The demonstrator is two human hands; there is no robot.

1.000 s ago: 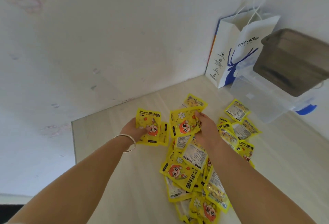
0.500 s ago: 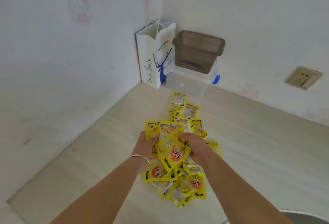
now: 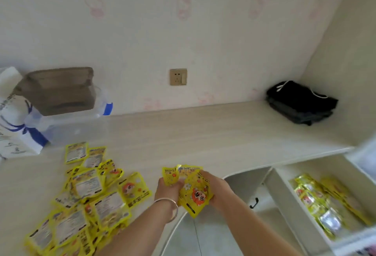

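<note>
Both hands hold a small bunch of yellow snack packets (image 3: 191,186) above the desk's front edge. My left hand (image 3: 167,187), with a bangle on its wrist, grips the bunch from the left. My right hand (image 3: 216,187) grips it from the right, its fingers curled round the front packet with a red-haired cartoon face. A loose pile of the same yellow packets (image 3: 89,198) lies on the pale wooden desk (image 3: 203,133) to the left. More yellow packets (image 3: 325,202) lie in an open white drawer (image 3: 284,194) at the lower right.
A white and blue paper bag (image 3: 12,125) stands at the far left beside a clear lidded box (image 3: 71,123) with a brown tub (image 3: 59,91) on it. Folded black cloth (image 3: 301,102) sits in the right corner. A wall socket (image 3: 178,76) is above the desk.
The view has swung right, so the drawer and black cloth now show. Both hands have carried the gathered packets away from the pile, toward the right.
</note>
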